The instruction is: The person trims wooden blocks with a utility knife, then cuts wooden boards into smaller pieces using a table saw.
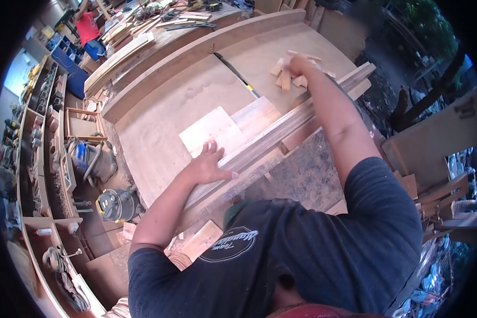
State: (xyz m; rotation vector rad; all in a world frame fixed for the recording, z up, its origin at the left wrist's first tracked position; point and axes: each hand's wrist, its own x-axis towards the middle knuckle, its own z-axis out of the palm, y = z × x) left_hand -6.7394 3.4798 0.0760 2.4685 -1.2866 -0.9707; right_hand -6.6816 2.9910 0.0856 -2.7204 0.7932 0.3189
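Observation:
My left hand [209,163] lies with fingers spread on the near edge of a pale square board [212,130], its thumb over a stack of long wood strips [270,139]. A second flat board [255,115] lies beside the first. My right hand [300,64] reaches across the bench, fingers curled down over a pile of small wood blocks [285,80]; its fingertips are partly hidden among them. Between the hands and the far rail lies a long thin dark tool [230,69] with a yellow band.
A raised wooden rail [196,50] borders the far side of the worktop [159,127]. Shop vacuums [116,205] stand on the floor at left, by shelves of tools [45,143]. A person in a red shirt [86,29] stands behind a bench heaped with lumber [127,40].

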